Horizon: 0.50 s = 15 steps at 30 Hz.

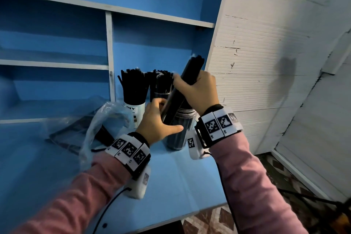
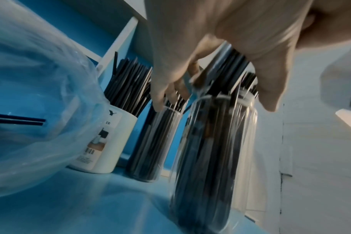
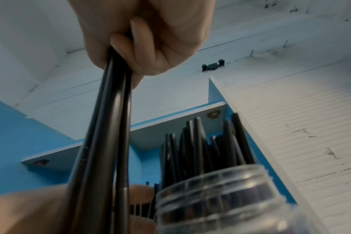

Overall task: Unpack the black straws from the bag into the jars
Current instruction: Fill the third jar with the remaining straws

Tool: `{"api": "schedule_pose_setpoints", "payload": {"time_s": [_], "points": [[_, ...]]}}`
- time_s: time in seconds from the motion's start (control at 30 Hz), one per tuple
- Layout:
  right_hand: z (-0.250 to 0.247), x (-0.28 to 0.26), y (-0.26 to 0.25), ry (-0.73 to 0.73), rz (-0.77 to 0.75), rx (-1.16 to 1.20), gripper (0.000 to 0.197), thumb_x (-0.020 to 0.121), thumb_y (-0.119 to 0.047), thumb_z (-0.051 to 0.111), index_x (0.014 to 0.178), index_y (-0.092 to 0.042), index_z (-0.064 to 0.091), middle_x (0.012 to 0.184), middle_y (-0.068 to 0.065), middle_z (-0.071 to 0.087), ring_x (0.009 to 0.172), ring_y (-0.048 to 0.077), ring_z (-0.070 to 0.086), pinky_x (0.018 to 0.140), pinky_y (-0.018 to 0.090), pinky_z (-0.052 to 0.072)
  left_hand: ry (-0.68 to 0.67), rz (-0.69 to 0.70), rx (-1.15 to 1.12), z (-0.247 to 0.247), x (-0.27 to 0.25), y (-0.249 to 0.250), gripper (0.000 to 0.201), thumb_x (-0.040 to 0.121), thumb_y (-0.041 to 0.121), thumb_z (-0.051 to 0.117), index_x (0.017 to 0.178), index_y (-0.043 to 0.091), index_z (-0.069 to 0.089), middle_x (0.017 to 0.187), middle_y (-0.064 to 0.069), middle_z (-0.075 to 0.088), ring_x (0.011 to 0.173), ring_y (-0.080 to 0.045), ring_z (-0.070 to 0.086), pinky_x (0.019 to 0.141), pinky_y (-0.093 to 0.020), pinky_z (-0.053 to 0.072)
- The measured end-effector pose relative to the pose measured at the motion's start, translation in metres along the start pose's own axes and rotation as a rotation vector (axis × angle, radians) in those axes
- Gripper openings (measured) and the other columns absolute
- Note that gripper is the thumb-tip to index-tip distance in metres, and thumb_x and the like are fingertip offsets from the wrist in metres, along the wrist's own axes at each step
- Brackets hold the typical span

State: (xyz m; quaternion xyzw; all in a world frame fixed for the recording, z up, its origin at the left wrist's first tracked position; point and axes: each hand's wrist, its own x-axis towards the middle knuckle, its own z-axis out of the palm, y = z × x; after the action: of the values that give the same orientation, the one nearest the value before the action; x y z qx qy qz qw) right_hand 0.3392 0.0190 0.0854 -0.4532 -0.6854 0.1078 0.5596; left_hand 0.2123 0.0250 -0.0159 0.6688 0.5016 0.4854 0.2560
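Right hand (image 1: 197, 91) wrapped tight round the upper part of a straw bundle (image 1: 182, 89), fingers fully curled, tilting it so the lower end points at the mouth of the clear jar (image 1: 180, 129) just below. Left hand (image 1: 157, 121) cupped at that lower end, fingers half curled round the bundle beside the jar's rim, thumb out along the glass; probably steadying and steering so the straws slide in together rather than fan out. Jar already holding straws, so the fit looks tight. Beyond the left fingertips: a second clear jar (image 2: 150, 142) and a white jar (image 2: 108, 142), both full. Left of the left wrist: the bag (image 1: 98, 119), crumpled, a few straws visible inside.

All on a blue desktop (image 1: 171, 180) under blue shelves (image 1: 57, 64) with white edges. White ribbed wall (image 1: 266, 53) to the right of the right hand, scuffed; patterned floor (image 1: 209, 220) below the desk edge.
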Motion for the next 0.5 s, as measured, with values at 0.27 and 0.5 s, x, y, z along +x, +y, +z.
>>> {"api": "schedule_pose_setpoints", "payload": {"time_s": [0.27,0.5], "points": [[-0.023,0.025,0.004,0.143,0.003,0.018,0.04,0.083,-0.027,0.067,0.053,-0.015,0.042,0.048,-0.008,0.042,0.043,0.002,0.04,0.046,0.018,0.035,-0.083,-0.098,-0.087,0.027,0.017,-0.006,0.103,0.062,0.032,0.089,0.144,0.018,0.03,0.14,0.001,0.048,0.128,-0.015,0.046,0.105,-0.027,0.035],[-0.039,0.034,0.016,0.205,0.098,0.066,0.04,0.083,-0.028,0.067,0.056,-0.018,0.039,0.051,-0.008,0.039,0.042,0.001,0.036,0.046,0.016,0.032,-0.079,-0.078,-0.125,0.03,0.018,-0.02,0.088,0.064,0.032,0.087,0.138,0.03,0.04,0.132,0.007,0.057,0.122,-0.013,0.052,0.107,-0.034,0.039]]}}
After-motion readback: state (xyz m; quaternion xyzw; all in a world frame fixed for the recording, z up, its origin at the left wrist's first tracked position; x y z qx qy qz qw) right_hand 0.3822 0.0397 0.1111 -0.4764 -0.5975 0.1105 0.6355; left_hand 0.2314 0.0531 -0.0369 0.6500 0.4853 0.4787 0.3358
